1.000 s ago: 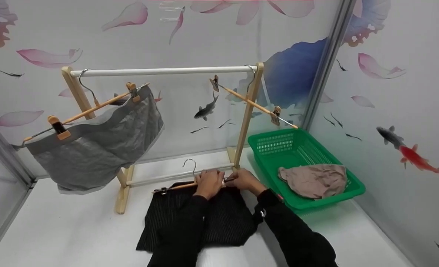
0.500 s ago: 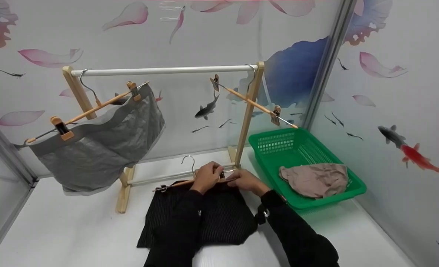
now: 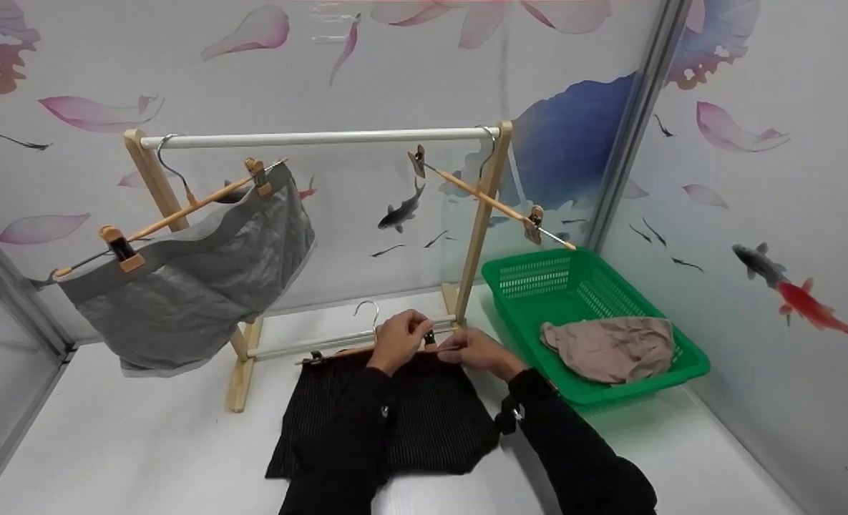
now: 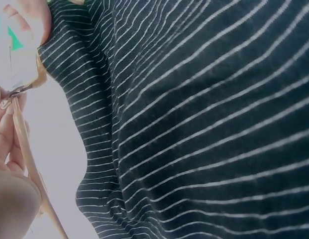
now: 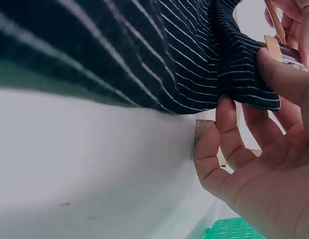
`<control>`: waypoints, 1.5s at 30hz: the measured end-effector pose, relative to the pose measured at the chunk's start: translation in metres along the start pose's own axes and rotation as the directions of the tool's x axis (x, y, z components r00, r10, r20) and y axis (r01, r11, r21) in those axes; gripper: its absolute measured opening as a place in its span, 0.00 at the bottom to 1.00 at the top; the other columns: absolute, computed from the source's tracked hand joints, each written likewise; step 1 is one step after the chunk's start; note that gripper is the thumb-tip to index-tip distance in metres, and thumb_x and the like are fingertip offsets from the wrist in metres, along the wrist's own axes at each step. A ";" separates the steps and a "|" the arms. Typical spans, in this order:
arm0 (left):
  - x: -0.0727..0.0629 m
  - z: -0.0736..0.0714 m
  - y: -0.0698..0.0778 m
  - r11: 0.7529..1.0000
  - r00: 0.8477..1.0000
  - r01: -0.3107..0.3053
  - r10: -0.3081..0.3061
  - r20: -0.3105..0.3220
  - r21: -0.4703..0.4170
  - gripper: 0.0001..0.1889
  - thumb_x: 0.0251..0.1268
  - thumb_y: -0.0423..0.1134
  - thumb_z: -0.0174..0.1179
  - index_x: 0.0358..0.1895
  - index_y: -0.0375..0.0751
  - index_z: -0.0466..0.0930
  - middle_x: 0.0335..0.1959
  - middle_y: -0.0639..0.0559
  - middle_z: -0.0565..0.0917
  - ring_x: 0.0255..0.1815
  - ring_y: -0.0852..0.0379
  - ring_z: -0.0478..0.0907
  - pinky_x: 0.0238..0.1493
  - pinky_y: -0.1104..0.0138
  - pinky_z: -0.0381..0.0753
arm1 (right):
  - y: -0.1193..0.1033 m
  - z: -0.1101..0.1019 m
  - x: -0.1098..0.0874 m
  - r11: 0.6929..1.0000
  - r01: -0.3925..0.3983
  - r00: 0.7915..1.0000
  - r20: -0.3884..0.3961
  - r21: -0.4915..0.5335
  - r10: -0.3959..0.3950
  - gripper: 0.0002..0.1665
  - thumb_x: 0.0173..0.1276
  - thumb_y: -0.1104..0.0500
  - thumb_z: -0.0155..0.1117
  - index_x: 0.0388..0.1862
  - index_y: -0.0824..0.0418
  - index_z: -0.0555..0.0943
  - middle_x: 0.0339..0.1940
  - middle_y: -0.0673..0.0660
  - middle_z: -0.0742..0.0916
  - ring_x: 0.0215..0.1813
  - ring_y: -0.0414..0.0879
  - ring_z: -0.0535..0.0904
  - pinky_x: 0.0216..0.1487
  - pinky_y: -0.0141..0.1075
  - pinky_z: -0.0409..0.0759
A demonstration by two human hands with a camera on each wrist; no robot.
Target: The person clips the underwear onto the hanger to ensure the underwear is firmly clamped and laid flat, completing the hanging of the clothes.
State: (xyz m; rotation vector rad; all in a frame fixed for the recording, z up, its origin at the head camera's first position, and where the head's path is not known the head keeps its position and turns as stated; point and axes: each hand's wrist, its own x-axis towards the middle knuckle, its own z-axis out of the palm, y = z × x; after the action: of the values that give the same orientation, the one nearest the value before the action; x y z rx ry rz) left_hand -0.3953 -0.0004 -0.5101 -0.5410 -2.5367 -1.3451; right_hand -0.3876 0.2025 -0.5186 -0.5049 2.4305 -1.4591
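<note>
Black shorts with thin white stripes [image 3: 431, 422] lie on the table, waistband toward the rack. A wooden clip hanger [image 3: 348, 352] runs along that waistband, its metal hook pointing away from me. My left hand [image 3: 398, 343] pinches the hanger's right clip [image 3: 429, 339]; the left wrist view shows its fingertips on the clip's metal part [image 4: 17, 91]. With thumb and fingers, my right hand [image 3: 477, 350] grips the waistband's right corner close to this clip. In the right wrist view the striped cloth [image 5: 249, 82] sits between thumb and fingers. The hanger's left clip [image 3: 314, 357] is at the waistband's other end.
A wooden rack with a white rail [image 3: 323, 138] stands behind. Grey shorts [image 3: 202, 286] hang clipped at its left, and a bare clip hanger [image 3: 481, 194] at its right. The green basket [image 3: 531, 350] on the right holds a beige garment [image 3: 610, 348].
My left hand has risen slightly and turned, so the right clip shows between both hands. The hanger has tilted a little. My right hand stays at the waistband corner.
</note>
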 end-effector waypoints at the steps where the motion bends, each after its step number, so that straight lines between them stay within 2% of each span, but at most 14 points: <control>1: 0.000 0.000 0.000 1.000 1.000 -0.006 0.006 -0.009 -0.005 0.10 0.75 0.45 0.61 0.42 0.41 0.85 0.33 0.54 0.86 0.37 0.55 0.80 0.53 0.53 0.72 | 0.000 0.000 0.000 1.000 0.003 1.000 -0.001 0.011 -0.003 0.14 0.74 0.60 0.65 0.51 0.67 0.87 0.42 0.54 0.87 0.35 0.45 0.72 0.36 0.35 0.67; 4: 0.001 0.000 0.000 0.999 0.999 -0.024 0.023 -0.027 -0.024 0.10 0.74 0.44 0.62 0.41 0.41 0.85 0.32 0.54 0.86 0.36 0.56 0.80 0.48 0.55 0.75 | 0.001 -0.002 -0.001 0.998 0.005 1.000 -0.008 0.060 -0.005 0.14 0.75 0.59 0.63 0.52 0.67 0.86 0.40 0.57 0.86 0.34 0.46 0.72 0.36 0.35 0.68; 7: 0.001 0.000 0.001 0.999 0.998 -0.038 0.037 -0.040 -0.019 0.09 0.74 0.43 0.62 0.41 0.41 0.86 0.31 0.54 0.86 0.36 0.55 0.81 0.51 0.54 0.73 | 0.003 -0.002 -0.002 0.995 0.008 1.000 0.014 0.102 -0.010 0.15 0.77 0.59 0.62 0.54 0.68 0.84 0.40 0.57 0.84 0.31 0.45 0.70 0.33 0.34 0.67; 12: 0.001 -0.001 0.001 0.999 0.997 -0.048 0.048 -0.056 -0.006 0.09 0.74 0.42 0.62 0.41 0.41 0.86 0.33 0.54 0.87 0.38 0.54 0.83 0.53 0.51 0.72 | 0.003 -0.002 -0.003 0.988 -0.016 0.998 0.066 0.153 0.006 0.17 0.78 0.60 0.59 0.60 0.65 0.83 0.41 0.52 0.80 0.24 0.41 0.62 0.27 0.34 0.61; 15: 0.001 -0.001 0.001 0.999 0.997 -0.045 0.044 -0.061 -0.011 0.09 0.74 0.43 0.62 0.41 0.41 0.86 0.33 0.54 0.87 0.38 0.54 0.82 0.53 0.52 0.73 | 0.000 -0.001 -0.003 0.991 -0.012 1.000 0.021 0.131 0.010 0.16 0.78 0.61 0.59 0.59 0.64 0.84 0.42 0.52 0.83 0.24 0.40 0.64 0.28 0.34 0.63; 17: 0.001 -0.001 0.001 0.999 0.997 -0.046 0.046 -0.062 -0.006 0.09 0.74 0.43 0.62 0.41 0.41 0.86 0.33 0.53 0.86 0.38 0.54 0.82 0.52 0.53 0.74 | -0.002 -0.001 -0.003 0.992 -0.016 1.000 -0.020 0.123 0.019 0.15 0.78 0.60 0.60 0.56 0.65 0.84 0.38 0.53 0.83 0.26 0.40 0.66 0.29 0.33 0.65; 23: -0.001 0.003 -0.002 0.997 0.997 -0.066 0.067 -0.042 0.028 0.10 0.74 0.43 0.62 0.42 0.41 0.87 0.34 0.53 0.87 0.38 0.55 0.81 0.49 0.55 0.74 | -0.005 -0.003 -0.002 0.979 -0.052 0.996 -0.058 0.199 0.065 0.15 0.79 0.60 0.58 0.56 0.68 0.83 0.34 0.52 0.82 0.23 0.38 0.65 0.28 0.32 0.64; 26: -0.001 0.004 -0.002 0.997 0.997 -0.071 0.071 -0.027 0.021 0.10 0.75 0.43 0.61 0.44 0.40 0.86 0.35 0.53 0.87 0.38 0.54 0.81 0.48 0.55 0.75 | -0.004 -0.002 -0.001 0.981 -0.043 0.994 -0.087 0.189 0.060 0.16 0.79 0.59 0.59 0.57 0.69 0.82 0.31 0.52 0.80 0.22 0.38 0.65 0.27 0.32 0.64; 31: -0.003 0.003 -0.001 0.997 0.998 -0.068 0.068 0.013 0.036 0.12 0.76 0.43 0.59 0.46 0.38 0.86 0.37 0.51 0.87 0.41 0.51 0.81 0.50 0.51 0.75 | 0.000 0.000 0.000 0.982 -0.040 0.990 -0.127 0.184 0.064 0.15 0.78 0.59 0.61 0.56 0.67 0.83 0.35 0.53 0.82 0.28 0.43 0.70 0.30 0.34 0.67; 34: -0.004 0.004 -0.001 0.995 0.997 -0.075 0.073 0.032 0.058 0.12 0.77 0.42 0.58 0.47 0.36 0.86 0.38 0.49 0.88 0.42 0.48 0.81 0.52 0.48 0.71 | 0.001 0.001 0.001 0.985 -0.014 0.990 -0.139 0.172 0.038 0.14 0.77 0.61 0.61 0.55 0.69 0.83 0.42 0.58 0.85 0.34 0.45 0.74 0.33 0.35 0.70; 38: -0.006 0.006 0.000 0.992 0.996 -0.092 0.090 0.028 0.085 0.12 0.77 0.40 0.58 0.47 0.34 0.86 0.39 0.46 0.88 0.44 0.44 0.80 0.51 0.46 0.69 | 0.000 0.001 0.002 0.988 0.039 0.989 -0.149 0.148 -0.016 0.14 0.76 0.65 0.61 0.55 0.71 0.82 0.50 0.64 0.86 0.41 0.46 0.78 0.38 0.36 0.73; 42: -0.008 0.007 -0.001 0.985 0.993 -0.109 0.103 0.049 0.134 0.14 0.78 0.40 0.57 0.49 0.32 0.86 0.42 0.44 0.89 0.46 0.41 0.81 0.49 0.46 0.69 | 0.001 0.003 0.003 0.990 0.061 0.987 -0.153 0.126 -0.041 0.14 0.75 0.69 0.60 0.55 0.75 0.81 0.52 0.67 0.85 0.50 0.54 0.82 0.45 0.37 0.78; 45: -0.007 0.007 0.000 0.976 0.990 -0.127 0.113 0.086 0.179 0.14 0.78 0.40 0.56 0.46 0.33 0.87 0.39 0.45 0.88 0.45 0.42 0.82 0.45 0.49 0.68 | 0.004 0.002 0.003 0.994 0.067 0.984 -0.170 0.087 -0.051 0.13 0.74 0.71 0.60 0.54 0.76 0.81 0.53 0.69 0.85 0.55 0.60 0.82 0.48 0.40 0.80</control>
State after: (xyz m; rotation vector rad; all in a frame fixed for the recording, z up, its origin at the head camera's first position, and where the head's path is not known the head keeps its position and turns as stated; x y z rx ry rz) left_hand -0.3888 0.0037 -0.5170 -0.7060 -2.6062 -1.0546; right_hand -0.3900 0.2009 -0.5229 -0.4547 2.4783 -1.6937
